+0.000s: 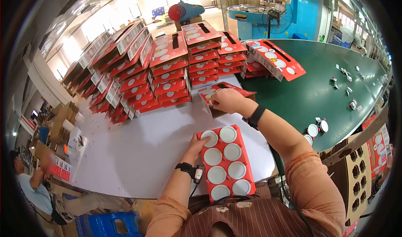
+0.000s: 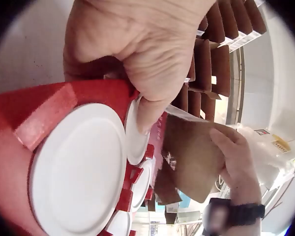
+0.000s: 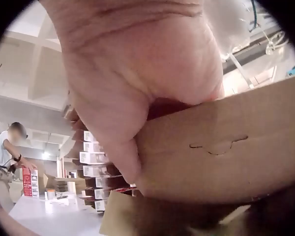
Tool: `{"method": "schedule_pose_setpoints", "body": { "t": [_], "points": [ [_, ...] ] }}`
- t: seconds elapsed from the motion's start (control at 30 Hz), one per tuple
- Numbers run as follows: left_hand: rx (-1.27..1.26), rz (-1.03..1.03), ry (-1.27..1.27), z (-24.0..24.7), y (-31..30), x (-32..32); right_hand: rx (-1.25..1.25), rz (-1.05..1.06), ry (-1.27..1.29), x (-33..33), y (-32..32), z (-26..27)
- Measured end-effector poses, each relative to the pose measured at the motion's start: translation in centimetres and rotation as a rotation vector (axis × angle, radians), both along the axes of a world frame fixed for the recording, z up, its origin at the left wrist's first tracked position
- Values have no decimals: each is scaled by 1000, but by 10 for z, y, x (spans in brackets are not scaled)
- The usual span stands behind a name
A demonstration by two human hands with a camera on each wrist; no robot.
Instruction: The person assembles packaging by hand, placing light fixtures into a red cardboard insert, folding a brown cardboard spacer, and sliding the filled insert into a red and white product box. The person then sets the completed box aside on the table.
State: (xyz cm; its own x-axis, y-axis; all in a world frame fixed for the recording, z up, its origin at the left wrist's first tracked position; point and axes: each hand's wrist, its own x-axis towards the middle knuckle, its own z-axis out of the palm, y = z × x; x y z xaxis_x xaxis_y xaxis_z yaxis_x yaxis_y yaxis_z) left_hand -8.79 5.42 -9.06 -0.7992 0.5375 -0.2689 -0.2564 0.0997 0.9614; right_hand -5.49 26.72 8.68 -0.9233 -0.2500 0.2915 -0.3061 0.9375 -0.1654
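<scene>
A red tray (image 1: 222,148) with two columns of round white lids lies near the table's front edge, against the person's body. The left hand (image 1: 193,148) grips its upper left side, the thumb on a white lid (image 2: 136,135). Beyond the tray, the right hand (image 1: 228,101) holds a red printed carton (image 1: 209,95) by its near edge. In the right wrist view the right hand (image 3: 132,83) has its thumb on the carton's brown inner cardboard (image 3: 221,147); its other fingers are mostly hidden. The carton's brown side (image 2: 191,152) also shows beyond the tray in the left wrist view.
Tall stacks of red cartons (image 1: 167,76) stand along the back of the white table (image 1: 138,153). More cartons (image 1: 276,59) lie on the green table (image 1: 335,65), with round lidded pieces (image 1: 313,130) at its near edge. Another person (image 1: 35,187) is at far left, a blue stool (image 1: 109,224) below.
</scene>
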Motion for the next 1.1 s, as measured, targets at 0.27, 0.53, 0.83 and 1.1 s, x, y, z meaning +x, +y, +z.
{"method": "schedule_pose_setpoints", "body": {
  "t": [0.27,0.53,0.83,1.1],
  "points": [
    [37,-39,13,11,3,6,-222,5,-283,-39,-19,-44],
    [-82,19,-106,-32,12,18,-186,29,-371,-46,-21,-87],
    [-24,-95,-44,-13,39,21,-125,40,-358,-56,-24,-109],
    [-57,-49,-56,-37,36,23,-11,69,-354,-24,-15,-90]
  ]
}}
